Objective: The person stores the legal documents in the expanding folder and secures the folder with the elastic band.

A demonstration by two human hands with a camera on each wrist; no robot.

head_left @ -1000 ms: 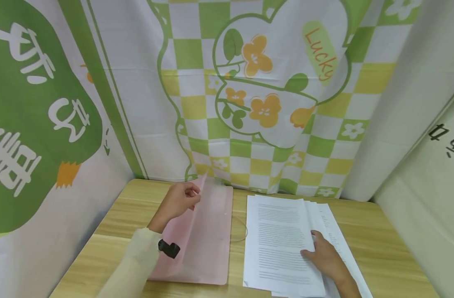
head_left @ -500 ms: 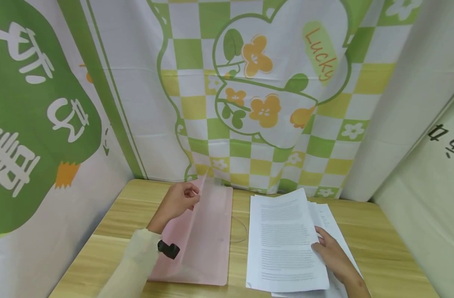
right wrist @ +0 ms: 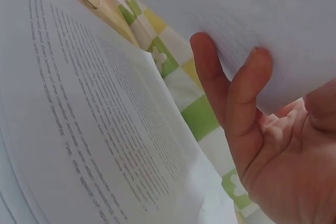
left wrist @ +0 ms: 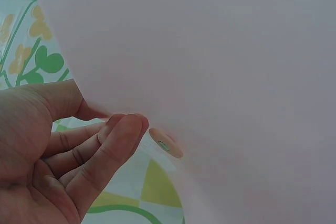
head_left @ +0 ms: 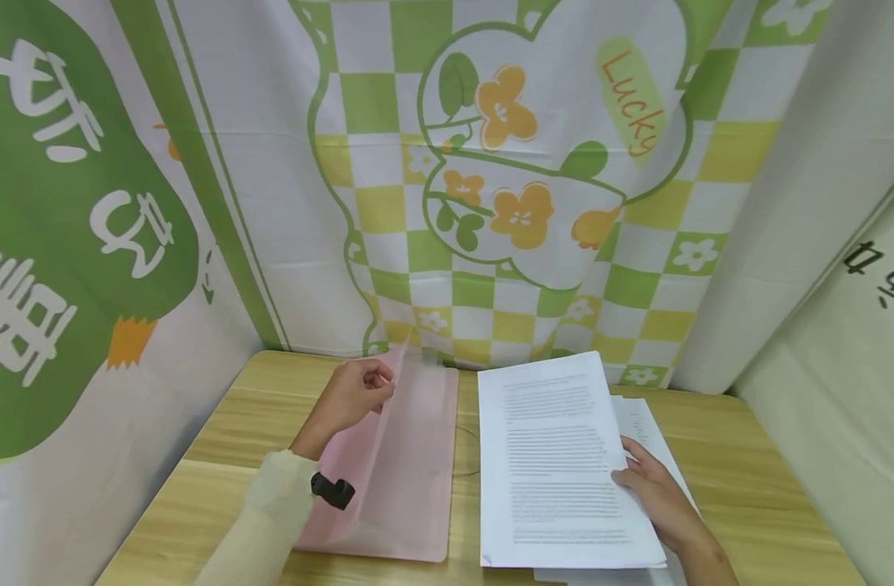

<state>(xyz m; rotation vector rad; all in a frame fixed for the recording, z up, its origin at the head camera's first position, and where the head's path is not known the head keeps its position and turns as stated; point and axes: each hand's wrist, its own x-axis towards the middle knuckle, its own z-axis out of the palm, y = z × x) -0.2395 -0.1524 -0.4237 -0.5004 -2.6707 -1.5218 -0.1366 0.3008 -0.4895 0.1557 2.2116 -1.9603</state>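
My left hand (head_left: 353,392) pinches the edge of the raised cover of a pink translucent document folder (head_left: 418,480), which lies on the left of the table. In the left wrist view a small round button (left wrist: 166,142) shows on the cover beside the fingertips. My right hand (head_left: 659,496) grips the right edge of a printed sheet of paper (head_left: 557,464), thumb on top and fingers underneath. That sheet is lifted and tilted; whether others are held with it I cannot tell. More printed papers (right wrist: 105,108) lie below it.
A thin cord loop (head_left: 467,452) sticks out from the folder's right side, partly hidden near the lifted paper. The wooden table (head_left: 755,464) meets a checked, flowered curtain (head_left: 535,325) at the back. Fabric hangs on both sides.
My right hand has raised the printed sheet off the papers beneath, its far edge higher now, and has shifted slightly right. My left hand keeps the folder's cover up, unmoved.
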